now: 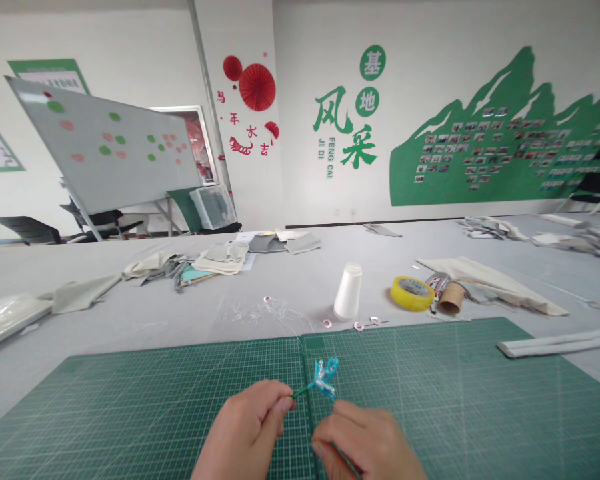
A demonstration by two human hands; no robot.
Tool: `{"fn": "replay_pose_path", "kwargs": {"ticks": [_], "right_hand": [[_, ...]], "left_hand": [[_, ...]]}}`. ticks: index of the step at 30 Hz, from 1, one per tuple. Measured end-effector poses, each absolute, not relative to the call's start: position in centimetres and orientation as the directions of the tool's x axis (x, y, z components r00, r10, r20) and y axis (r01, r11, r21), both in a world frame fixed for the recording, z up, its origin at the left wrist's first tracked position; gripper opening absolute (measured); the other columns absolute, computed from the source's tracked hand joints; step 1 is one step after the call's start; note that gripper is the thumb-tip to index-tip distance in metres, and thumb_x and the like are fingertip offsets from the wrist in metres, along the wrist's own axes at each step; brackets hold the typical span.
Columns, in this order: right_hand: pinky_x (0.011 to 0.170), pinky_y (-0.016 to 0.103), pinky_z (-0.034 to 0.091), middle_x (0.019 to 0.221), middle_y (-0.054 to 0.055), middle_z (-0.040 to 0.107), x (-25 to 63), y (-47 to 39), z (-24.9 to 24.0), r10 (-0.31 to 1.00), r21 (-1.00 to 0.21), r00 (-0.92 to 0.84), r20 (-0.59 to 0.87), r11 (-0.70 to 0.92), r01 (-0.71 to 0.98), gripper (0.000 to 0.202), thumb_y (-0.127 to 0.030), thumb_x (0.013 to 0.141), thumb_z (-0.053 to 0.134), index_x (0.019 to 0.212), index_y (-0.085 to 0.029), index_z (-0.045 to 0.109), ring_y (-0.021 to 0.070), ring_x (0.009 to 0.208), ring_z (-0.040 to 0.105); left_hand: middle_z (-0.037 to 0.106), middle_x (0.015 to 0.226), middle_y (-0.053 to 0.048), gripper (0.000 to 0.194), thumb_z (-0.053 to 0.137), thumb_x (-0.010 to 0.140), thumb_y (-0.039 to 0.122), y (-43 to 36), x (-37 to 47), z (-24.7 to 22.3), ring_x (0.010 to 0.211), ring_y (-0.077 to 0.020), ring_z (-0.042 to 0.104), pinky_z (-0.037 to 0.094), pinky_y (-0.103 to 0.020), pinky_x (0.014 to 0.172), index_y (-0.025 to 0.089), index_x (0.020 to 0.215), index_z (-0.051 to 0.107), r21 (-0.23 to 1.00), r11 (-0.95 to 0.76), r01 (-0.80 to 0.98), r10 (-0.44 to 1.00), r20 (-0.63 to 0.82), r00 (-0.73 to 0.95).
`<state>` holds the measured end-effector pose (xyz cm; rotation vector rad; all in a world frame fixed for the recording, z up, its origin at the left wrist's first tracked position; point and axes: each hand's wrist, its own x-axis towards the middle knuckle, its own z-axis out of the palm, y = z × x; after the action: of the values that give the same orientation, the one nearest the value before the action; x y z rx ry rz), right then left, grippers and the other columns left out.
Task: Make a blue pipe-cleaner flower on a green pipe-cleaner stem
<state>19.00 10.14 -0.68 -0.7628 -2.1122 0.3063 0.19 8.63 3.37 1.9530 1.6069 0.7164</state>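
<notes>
A small blue flower shape with clear beads (324, 379) is held over the seam between two green cutting mats (180, 380). My left hand (253, 427) pinches its thin green stem (301, 391) between thumb and fingertips, to the left of the blue loops. Just below and right of the flower, my right hand (363, 437) has its fingers closed at the lower blue tip. A green strand shows partly beneath the right hand; its far end is hidden.
Beyond the mats stand a white thread cone (348, 292), a yellow tape roll (412, 294) and a cardboard tube (451, 298). Small rings (359, 327) and loose threads lie near the mats' back edge. A folded fabric strip (555, 343) lies across the right mat's edge.
</notes>
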Motion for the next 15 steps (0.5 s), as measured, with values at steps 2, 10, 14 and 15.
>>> {"fn": "replay_pose_path", "kwargs": {"ticks": [2,10,14,15], "right_hand": [[0.043,0.021,0.028,0.054,-0.001,0.054,19.08,10.14,-0.27,0.645,-0.499,-0.504,0.574,0.764,0.409,0.023,-0.013,0.081,0.046,0.066,-0.018,0.063,0.0090,0.044,0.048],[0.054,0.021,0.035,0.059,-0.001,0.057,19.08,10.62,-0.90,0.760,-0.704,-0.523,0.385,0.609,0.366,0.017,-0.017,0.080,0.053,0.068,-0.017,0.064,0.0110,0.055,0.052],[0.052,0.022,0.031,0.054,-0.004,0.046,18.92,10.90,-0.90,0.822,-0.811,-0.499,0.274,0.476,0.340,0.020,-0.021,0.080,0.054,0.061,-0.017,0.060,0.0104,0.053,0.044],[0.051,0.022,0.030,0.053,-0.005,0.042,18.92,10.97,-0.80,0.835,-0.846,-0.501,0.227,0.423,0.323,0.023,-0.023,0.081,0.054,0.059,-0.018,0.058,0.0101,0.051,0.041]], "left_hand": [[0.054,0.062,0.003,0.028,0.043,0.093,0.025,8.65,0.13,3.42,0.060,-0.0145,0.054,0.038,-0.021,0.058,0.020,0.069,0.055,0.704,-0.174,0.688,0.983,0.082,0.164],[0.055,0.060,0.003,0.026,0.044,0.092,0.026,8.64,-0.11,3.39,0.061,-0.0147,0.057,0.041,-0.021,0.061,0.020,0.071,0.057,0.769,-0.200,0.608,0.975,0.097,0.198],[0.058,0.061,0.003,0.025,0.043,0.092,0.024,8.55,-0.12,3.52,0.060,-0.0145,0.057,0.042,-0.021,0.060,0.019,0.077,0.061,0.758,-0.245,0.604,0.961,0.108,0.254],[0.059,0.062,0.002,0.025,0.043,0.092,0.023,8.55,-0.11,3.59,0.060,-0.0143,0.057,0.041,-0.021,0.059,0.019,0.077,0.062,0.750,-0.259,0.609,0.956,0.107,0.273]]}}
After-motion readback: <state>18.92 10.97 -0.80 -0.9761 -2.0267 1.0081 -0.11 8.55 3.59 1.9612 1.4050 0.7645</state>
